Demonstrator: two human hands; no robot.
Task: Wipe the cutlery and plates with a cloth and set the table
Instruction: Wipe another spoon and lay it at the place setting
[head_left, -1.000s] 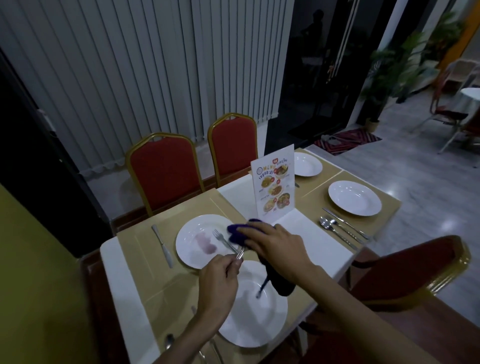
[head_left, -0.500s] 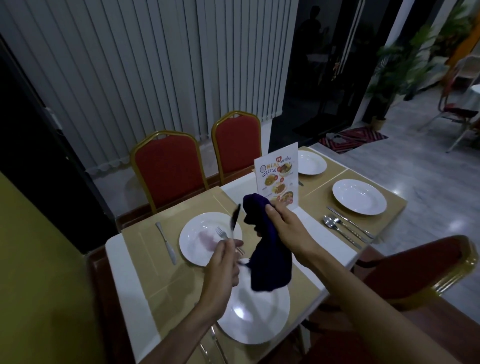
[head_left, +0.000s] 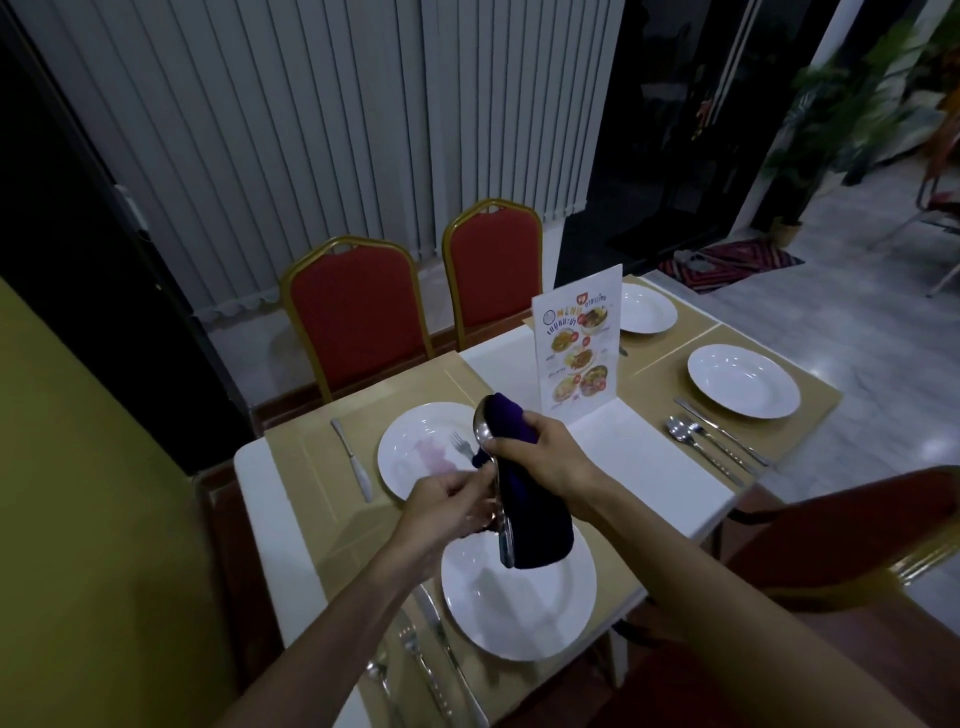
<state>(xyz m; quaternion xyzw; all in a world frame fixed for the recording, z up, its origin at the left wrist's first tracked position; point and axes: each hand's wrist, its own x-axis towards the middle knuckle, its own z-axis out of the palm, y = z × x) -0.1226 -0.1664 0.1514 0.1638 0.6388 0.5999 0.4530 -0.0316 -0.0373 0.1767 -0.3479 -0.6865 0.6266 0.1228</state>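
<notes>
One spoon (head_left: 482, 432), pinched in the left hand (head_left: 451, 503) at the near plate (head_left: 519, 621)'s 12 o'clock, has just had the cloth (head_left: 535, 525) squeezed round it by the right hand (head_left: 546, 458), so wiping starts.

right hand (head_left: 540, 457) brought cloth (head_left: 524, 514) onto spoon (head_left: 482, 434) bowl, seemingly wrapping it.

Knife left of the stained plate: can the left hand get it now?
Likely not yet: the left hand grips the spoon. The knife lies uncovered nearby, so the way looks free once it lets go.
</notes>
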